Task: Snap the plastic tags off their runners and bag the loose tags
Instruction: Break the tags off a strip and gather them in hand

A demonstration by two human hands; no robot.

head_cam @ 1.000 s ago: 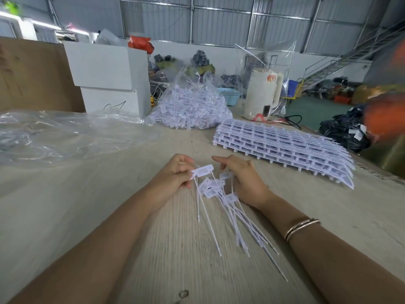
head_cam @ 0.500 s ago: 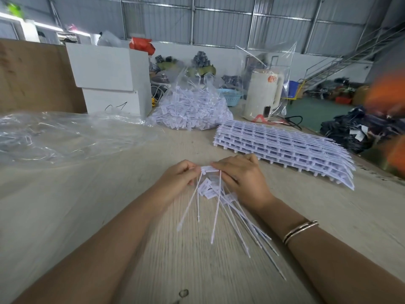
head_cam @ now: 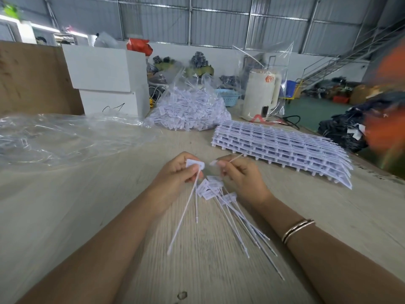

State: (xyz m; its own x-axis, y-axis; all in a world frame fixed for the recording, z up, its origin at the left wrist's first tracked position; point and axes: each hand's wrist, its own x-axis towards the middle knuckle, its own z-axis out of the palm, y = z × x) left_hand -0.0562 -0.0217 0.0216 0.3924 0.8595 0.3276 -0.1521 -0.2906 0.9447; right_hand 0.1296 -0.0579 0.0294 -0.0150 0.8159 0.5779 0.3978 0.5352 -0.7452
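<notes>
Hands now apart: left hand [head_cam: 179, 172] pinches freed tag [head_cam: 195, 165], right hand [head_cam: 241, 174] pinches bare runner [head_cam: 235, 158]. Another tag off; loose tags [head_cam: 215, 189] near table's front edge unbagged.

Table [head_cam: 65, 216] layout, read from the person's seat. Loose tags [head_cam: 221, 194] lie on the table at centre, between the left hand [head_cam: 175, 178] and right hand [head_cam: 243, 178]. Stack of runners [head_cam: 285, 148] at 2 o'clock. Bag of tags [head_cam: 190, 110] at 12 o'clock, behind. Empty bag [head_cam: 54, 139] at 10 o'clock. Boxes [head_cam: 105, 84] stand behind the empty bag. Kettle [head_cam: 260, 93] at 1 o'clock, behind the stack.
</notes>
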